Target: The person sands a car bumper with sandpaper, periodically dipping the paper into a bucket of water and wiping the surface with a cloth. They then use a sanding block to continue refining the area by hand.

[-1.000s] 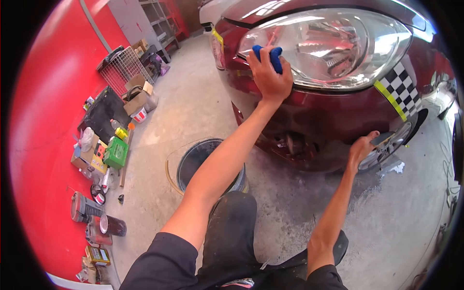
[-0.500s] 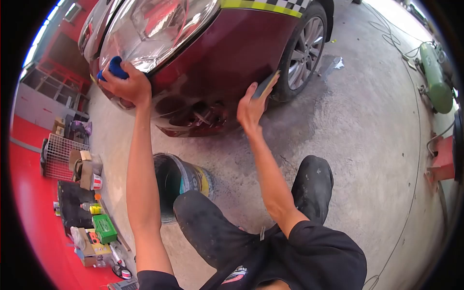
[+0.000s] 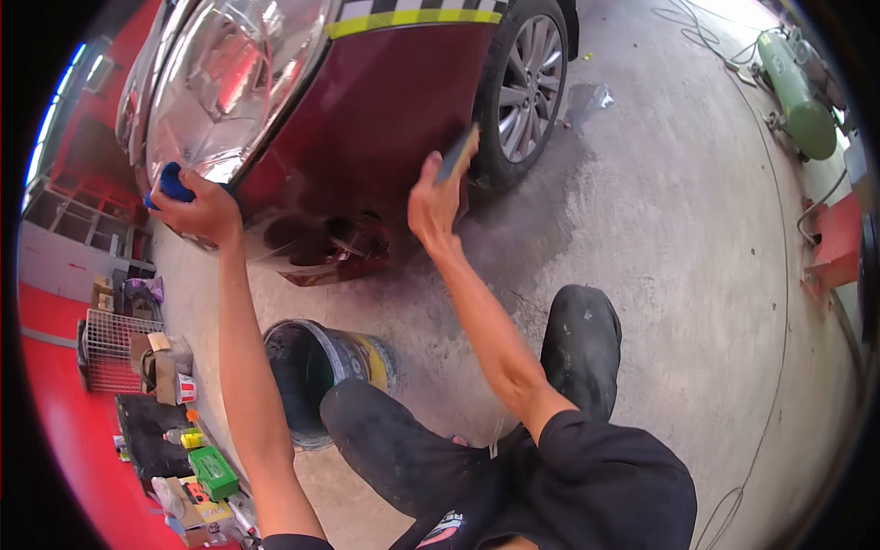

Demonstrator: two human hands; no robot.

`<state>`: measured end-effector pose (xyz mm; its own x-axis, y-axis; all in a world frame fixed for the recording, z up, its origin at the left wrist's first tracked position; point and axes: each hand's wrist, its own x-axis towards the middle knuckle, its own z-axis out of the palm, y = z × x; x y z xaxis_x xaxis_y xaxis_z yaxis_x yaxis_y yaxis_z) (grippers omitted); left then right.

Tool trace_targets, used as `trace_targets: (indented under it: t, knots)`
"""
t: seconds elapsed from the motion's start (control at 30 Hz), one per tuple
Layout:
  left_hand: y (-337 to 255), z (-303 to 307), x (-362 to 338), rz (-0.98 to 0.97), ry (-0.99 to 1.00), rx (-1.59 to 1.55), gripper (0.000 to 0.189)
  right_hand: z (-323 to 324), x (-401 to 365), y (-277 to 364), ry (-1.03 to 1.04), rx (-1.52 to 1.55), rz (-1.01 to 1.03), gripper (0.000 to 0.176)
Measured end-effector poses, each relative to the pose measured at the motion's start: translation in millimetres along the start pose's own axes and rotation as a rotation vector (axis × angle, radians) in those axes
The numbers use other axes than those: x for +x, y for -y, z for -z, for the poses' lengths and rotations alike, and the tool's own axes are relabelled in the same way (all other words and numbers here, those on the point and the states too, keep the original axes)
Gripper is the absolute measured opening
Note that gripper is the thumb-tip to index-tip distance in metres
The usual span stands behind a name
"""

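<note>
My left hand [image 3: 203,207] is closed around a blue cloth [image 3: 174,186], close to the lower edge of the car's headlight [image 3: 225,78]. On the maroon bumper [image 3: 367,119], near the front wheel arch, my right hand [image 3: 434,203] grips a flat sanding block [image 3: 456,158], grey with a tan edge. The block lies along the rear part of the bumper; its working face is hidden from me. The paint looks wet and dull in patches. Below the bumper stands a bucket [image 3: 367,359] with dark liquid inside, between my left forearm and my knee.
The front wheel [image 3: 532,87] is just beyond my right hand. A green air compressor [image 3: 796,96] stands at the right, with a hose along the concrete floor [image 3: 678,302]. Boxes, bottles and a green box [image 3: 214,473] line the red wall at left. A wire rack [image 3: 119,344] leans there.
The view has swung to the right, so the car and bucket sit further left in it. Both hands keep their holds and stay near the same parts of the bumper.
</note>
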<state>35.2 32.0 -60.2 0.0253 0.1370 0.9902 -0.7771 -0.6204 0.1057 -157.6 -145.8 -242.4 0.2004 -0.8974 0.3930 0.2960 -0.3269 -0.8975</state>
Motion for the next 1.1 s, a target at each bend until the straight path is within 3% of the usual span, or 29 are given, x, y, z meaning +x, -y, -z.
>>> trace_targets:
  t: [0.13, 0.17, 0.3, 0.4, 0.43, 0.53, 0.57, 0.67, 0.73, 0.83, 0.9, 0.93, 0.97, 1.03, 1.1]
  knots:
    - [-8, -1, -3, 0.076, -0.005, -0.057, 0.028, -17, 37, 13, -0.096, -0.057, 0.186, 0.072]
    - [-7, -4, -1, 0.071, -0.009, -0.06, 0.028, -14, 21, 0, -0.101, -0.004, 0.153, 0.072]
    - [-5, -3, 0, 0.046, 0.0, -0.043, 0.028, -29, -81, -87, -0.156, 0.043, -0.302, 0.086]
    - [2, -2, 1, 0.053, 0.001, -0.016, 0.028, -43, -93, -102, -0.247, 0.018, -0.467, 0.082]
    - [7, -4, -2, 0.059, 0.005, -0.005, 0.028, -48, -84, -111, -0.236, 0.077, -0.608, 0.084]
    - [-2, -2, -3, 0.07, 0.014, -0.054, 0.027, -19, -38, -41, -0.116, 0.076, -0.097, 0.083]
    - [0, -3, -3, 0.046, 0.007, -0.027, 0.027, -17, -39, -39, -0.123, 0.044, -0.072, 0.082]
    - [-4, -3, -3, 0.088, 0.004, -0.095, 0.028, -43, -95, -122, -0.168, 0.054, -0.416, 0.082]
    - [2, -2, -1, 0.06, 0.023, -0.05, 0.029, -30, -104, -110, -0.178, 0.237, -0.796, 0.087]
    - [-2, 0, -2, 0.091, 0.033, -0.028, 0.032, -56, -98, -158, -0.376, 0.186, -0.766, 0.088]
    - [5, -3, -2, 0.088, 0.011, 0.019, 0.033, -53, -74, -136, -0.376, 0.212, -0.762, 0.088]
    - [6, -4, -1, 0.093, 0.009, 0.009, 0.033, -54, -71, -85, -0.307, 0.059, -0.545, 0.084]
    - [7, -4, -1, 0.098, 0.014, 0.0, 0.034, -50, -62, -33, -0.264, 0.07, -0.172, 0.077]
    - [2, -3, -2, 0.111, 0.009, -0.013, 0.035, -52, -27, 31, -0.133, -0.036, 0.252, 0.074]
    - [-2, -2, -1, 0.082, 0.021, -0.011, 0.035, -59, 54, 79, -0.107, -0.121, 0.393, 0.074]
